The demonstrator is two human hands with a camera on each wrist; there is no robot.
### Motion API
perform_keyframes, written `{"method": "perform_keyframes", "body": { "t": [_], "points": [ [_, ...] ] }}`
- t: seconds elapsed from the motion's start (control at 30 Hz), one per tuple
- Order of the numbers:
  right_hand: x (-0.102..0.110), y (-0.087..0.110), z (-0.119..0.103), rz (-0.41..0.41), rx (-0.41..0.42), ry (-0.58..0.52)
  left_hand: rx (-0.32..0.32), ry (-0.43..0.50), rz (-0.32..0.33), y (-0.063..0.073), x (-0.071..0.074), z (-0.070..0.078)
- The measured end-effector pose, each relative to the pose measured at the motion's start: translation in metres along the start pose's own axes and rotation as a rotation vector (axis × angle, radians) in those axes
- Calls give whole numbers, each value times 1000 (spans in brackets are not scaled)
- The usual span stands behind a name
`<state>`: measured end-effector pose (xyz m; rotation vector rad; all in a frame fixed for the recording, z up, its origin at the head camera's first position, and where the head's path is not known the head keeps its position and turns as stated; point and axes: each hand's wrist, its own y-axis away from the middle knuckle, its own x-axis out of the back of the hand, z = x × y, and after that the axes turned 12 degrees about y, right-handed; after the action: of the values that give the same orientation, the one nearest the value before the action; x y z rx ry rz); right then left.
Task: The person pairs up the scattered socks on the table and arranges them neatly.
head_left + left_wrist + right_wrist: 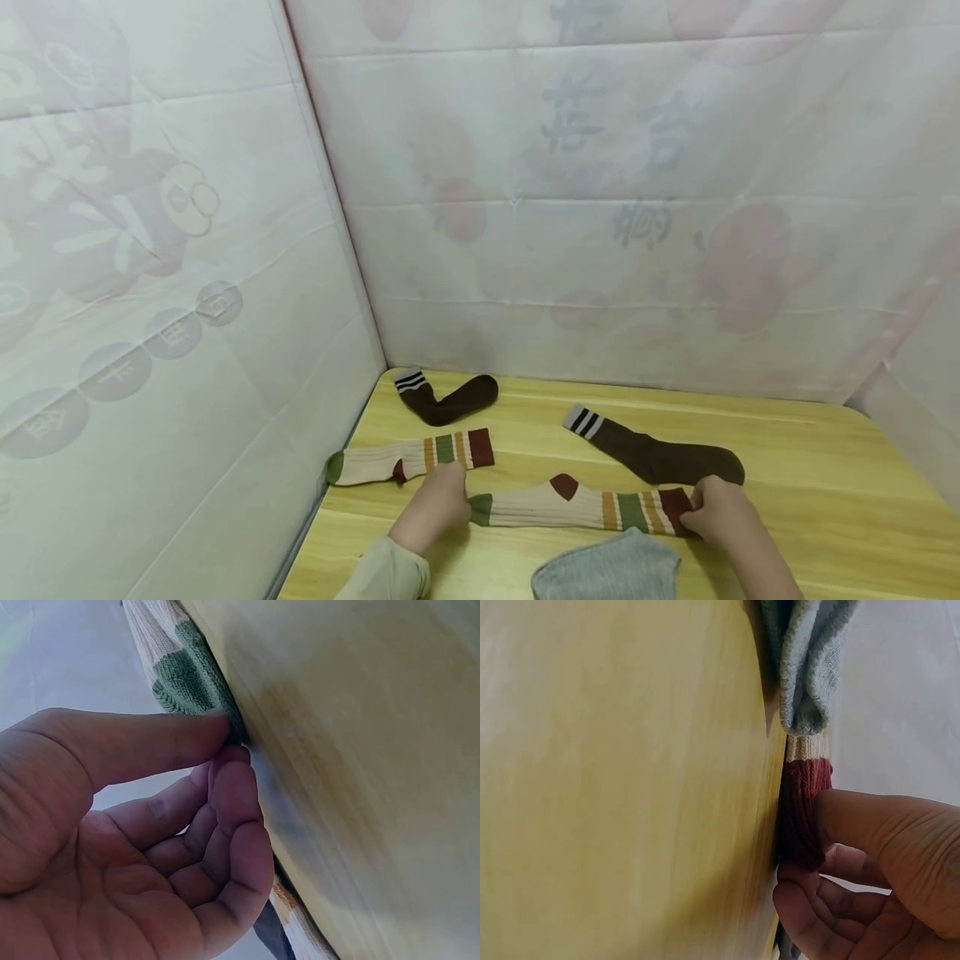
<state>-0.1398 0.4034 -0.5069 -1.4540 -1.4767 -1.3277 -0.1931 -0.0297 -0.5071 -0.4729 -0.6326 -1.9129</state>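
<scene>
Striped sock point(547, 510) lay on the table point(840, 492), left hand point(438, 507) pinching its green toe point(481, 509) at nine o'clock, right hand point(722, 510) gripping the dark-red cuff point(804, 802) at three! Light, soft knit, probably floppy, so both ends suited holding.

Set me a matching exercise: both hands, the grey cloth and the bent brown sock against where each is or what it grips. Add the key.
1. Left hand
2. Right hand
3. Grey cloth
4. Bent brown sock

A. At the head view's bottom edge
B. Pinching a dark red cuff
C. Near the table's back left corner
D. Pinching a green toe

Pairs: 1-D, 2-B, 3-A, 4-C
</scene>
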Motion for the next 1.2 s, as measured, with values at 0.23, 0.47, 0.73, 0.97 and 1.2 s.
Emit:
{"method": "perform_keyframes", "body": {
  "t": [0.23,0.47,0.73,0.97,1.2],
  "points": [
    [0,0,0,13,8,10,-24,-23,-8,-2,0,1],
    [-1,-1,1,0,-1,33,9,-45,-35,2,2,6],
    [0,-4,0,21,4,47,-18,-66,-24,-2,4,8],
    [-1,-4,0,22,8,48,-12,-77,-25,-2,5,10],
    [-2,-3,2,22,14,34,-5,-59,-25,-3,4,9]
  ]
}}
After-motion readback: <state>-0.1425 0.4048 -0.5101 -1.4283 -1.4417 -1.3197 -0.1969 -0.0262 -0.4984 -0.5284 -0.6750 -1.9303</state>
